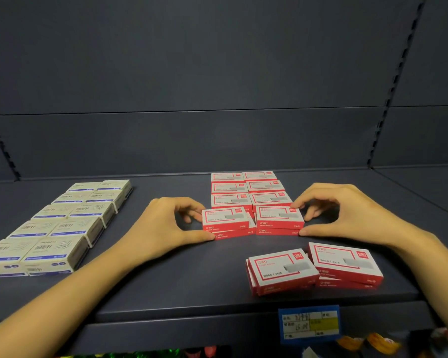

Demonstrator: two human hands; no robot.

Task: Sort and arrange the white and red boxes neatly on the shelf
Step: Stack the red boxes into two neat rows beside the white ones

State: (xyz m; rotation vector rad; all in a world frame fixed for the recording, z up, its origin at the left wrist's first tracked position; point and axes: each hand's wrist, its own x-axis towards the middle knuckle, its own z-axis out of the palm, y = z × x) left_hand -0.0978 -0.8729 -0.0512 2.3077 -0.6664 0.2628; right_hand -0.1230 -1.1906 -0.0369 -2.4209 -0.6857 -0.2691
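Note:
Red and white boxes stand in two columns on the dark shelf (181,267), reaching to the back wall. My left hand (166,223) pinches the front left stack of red boxes (225,222) at its left side. My right hand (347,215) pinches the front right stack (279,219) at its right side, thumb at the front corner. The left stack sits slightly askew. Two more stacks of red boxes (282,271) (344,264) lie loose and tilted near the shelf's front edge. White boxes with blue stripes (60,226) fill two neat columns at the left.
A blue and yellow price tag (309,324) hangs on the shelf's front edge. Colourful items show below the shelf. Slotted uprights run up the dark back wall at both sides. Bare shelf lies between the white and red columns.

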